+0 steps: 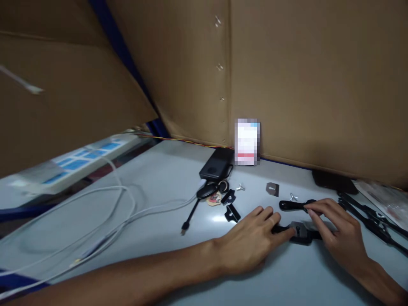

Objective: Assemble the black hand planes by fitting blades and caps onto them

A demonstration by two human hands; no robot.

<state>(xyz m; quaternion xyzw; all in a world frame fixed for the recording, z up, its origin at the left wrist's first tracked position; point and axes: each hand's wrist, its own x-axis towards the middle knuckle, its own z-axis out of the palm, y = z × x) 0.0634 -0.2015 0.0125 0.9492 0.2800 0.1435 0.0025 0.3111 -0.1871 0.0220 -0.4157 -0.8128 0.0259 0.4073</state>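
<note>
My left hand (255,236) lies on the grey table (153,191), fingers stretched toward a black bar with a grey metal plate (299,231), touching its left end. My right hand (334,229) rests over the plate's right side, fingers curled down on it, fingertips also near a second black bar (291,205) lying just behind. Small black brackets (231,206), two silver wing nuts (240,187) and a loose grey plate (272,188) lie nearby.
A black power bank (216,165) and a key fob with keyring (208,191) sit behind the parts. White cables (105,212) cross the left side beside a power strip (79,161). Cardboard walls (302,85) enclose the back. Black rods (369,216) lie at right.
</note>
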